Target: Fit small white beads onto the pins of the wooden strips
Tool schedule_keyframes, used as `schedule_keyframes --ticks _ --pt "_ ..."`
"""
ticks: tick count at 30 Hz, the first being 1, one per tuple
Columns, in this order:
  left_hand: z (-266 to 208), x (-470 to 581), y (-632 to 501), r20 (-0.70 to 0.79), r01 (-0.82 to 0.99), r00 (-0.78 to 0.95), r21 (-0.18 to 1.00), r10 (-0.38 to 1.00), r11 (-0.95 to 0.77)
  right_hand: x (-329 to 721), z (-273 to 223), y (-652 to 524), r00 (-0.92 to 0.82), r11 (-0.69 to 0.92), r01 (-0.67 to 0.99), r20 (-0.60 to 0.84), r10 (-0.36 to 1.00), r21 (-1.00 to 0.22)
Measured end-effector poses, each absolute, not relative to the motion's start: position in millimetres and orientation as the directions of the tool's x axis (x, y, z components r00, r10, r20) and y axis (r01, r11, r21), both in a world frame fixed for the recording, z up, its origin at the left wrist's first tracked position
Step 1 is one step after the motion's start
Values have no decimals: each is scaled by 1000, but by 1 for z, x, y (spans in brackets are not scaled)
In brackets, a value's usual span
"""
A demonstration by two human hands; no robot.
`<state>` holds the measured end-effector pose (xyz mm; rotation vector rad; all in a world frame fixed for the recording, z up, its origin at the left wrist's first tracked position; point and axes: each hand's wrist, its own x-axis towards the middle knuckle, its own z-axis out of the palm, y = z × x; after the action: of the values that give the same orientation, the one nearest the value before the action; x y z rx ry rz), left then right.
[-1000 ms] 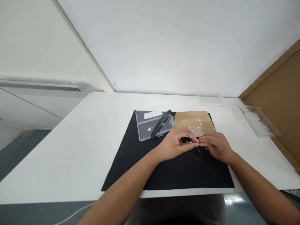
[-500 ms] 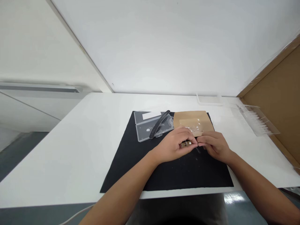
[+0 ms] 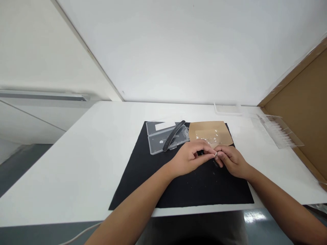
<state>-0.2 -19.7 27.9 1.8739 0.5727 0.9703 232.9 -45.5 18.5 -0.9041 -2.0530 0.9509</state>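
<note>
Over the black mat (image 3: 143, 183), my two hands meet at their fingertips. Thumb and fingers of my left hand (image 3: 189, 157) are pinched together around one side of a small pale piece (image 3: 216, 154). From the other side, my right hand (image 3: 233, 162) closes on it too. The piece is too small and too covered to name. A small dark thing (image 3: 216, 164) shows just below the right fingers; what it is, I cannot make out. Behind the hands lies a sheet of brown paper (image 3: 206, 126) with several small white bits (image 3: 215, 137) scattered on it.
A black curved nail file (image 3: 173, 135) lies across an open clear plastic case (image 3: 153, 146) left of the paper. At the right stands a clear box with a row of pale pieces (image 3: 277, 131). A clear tray (image 3: 227, 109) sits near the back wall. Brown board (image 3: 301, 102) borders the right side.
My hands have turned slightly, and the right fingers have curled in closer. A brownish piece with a white dot, earlier seen inside my left hand, is now hidden. The pale piece shows at the fingertips.
</note>
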Motion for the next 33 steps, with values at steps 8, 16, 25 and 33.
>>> schedule_keyframes --ticks 8,16,25,33 --pt "23 2 -20 541 -41 456 806 707 -591 226 16 -51 -544 320 191 171 821 -928" --pt "22 2 -21 666 -1 441 670 601 -742 225 14 -56 -590 195 88 106 801 -977" --pt "24 4 -24 548 109 443 753 710 -649 227 19 -52 -555 488 240 294 778 -839" --pt "27 5 -25 477 95 463 811 747 -577 228 16 -45 -586 776 427 512 629 -464"
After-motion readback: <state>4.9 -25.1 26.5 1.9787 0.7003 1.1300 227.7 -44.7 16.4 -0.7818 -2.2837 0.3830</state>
